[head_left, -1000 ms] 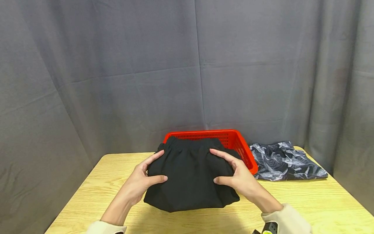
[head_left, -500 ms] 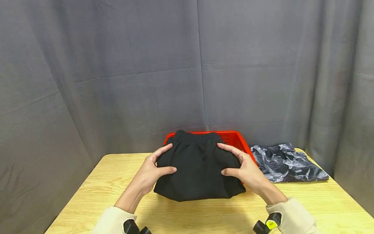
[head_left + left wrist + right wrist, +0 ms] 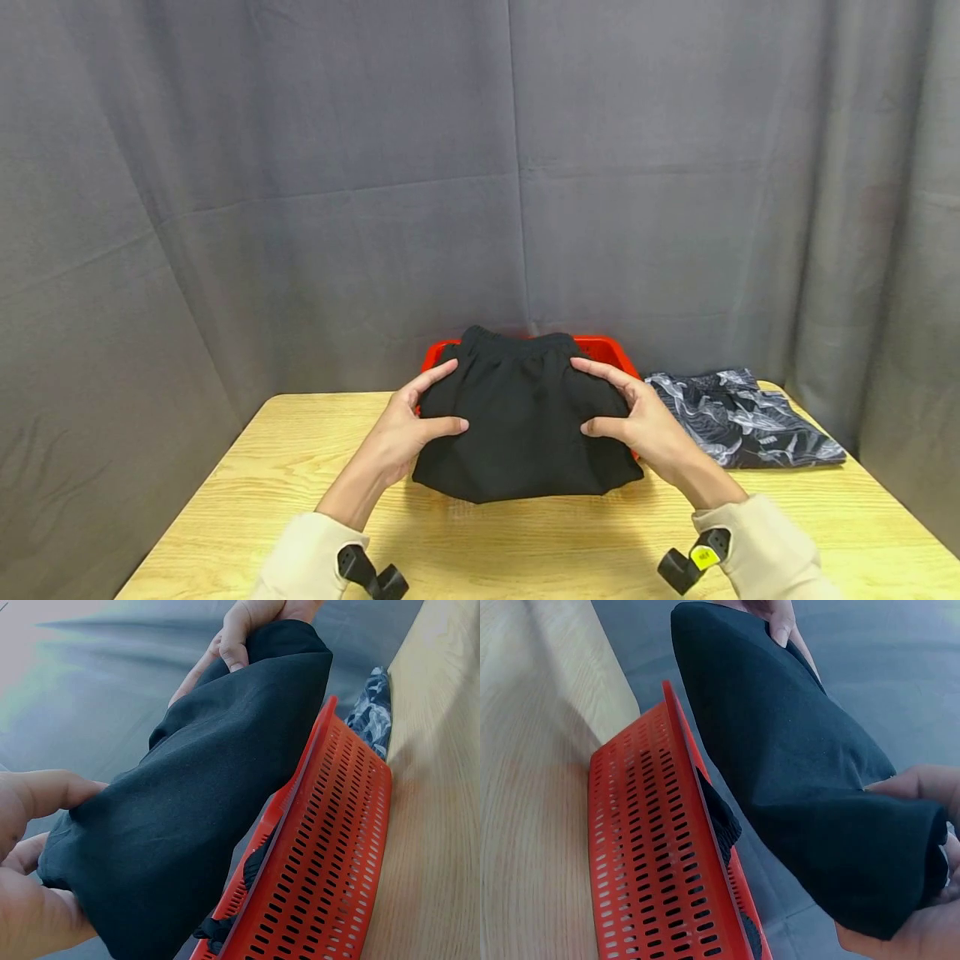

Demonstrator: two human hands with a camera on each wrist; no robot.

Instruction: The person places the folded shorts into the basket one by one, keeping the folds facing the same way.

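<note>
I see my left hand (image 3: 401, 429) and right hand (image 3: 637, 421) pinching the sides of the folded black shorts (image 3: 521, 421), held up over the red basket (image 3: 611, 350) near the table's (image 3: 247, 475) far edge. Patterned shorts (image 3: 738, 417) lie at the far right corner. I can read no writing.

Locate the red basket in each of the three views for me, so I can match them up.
Head: red basket at centre, mostly hidden behind the black garment.
Left wrist: basket at lower right, under the garment.
Right wrist: basket at lower left.
Shared landmark: the black garment above the basket.
</note>
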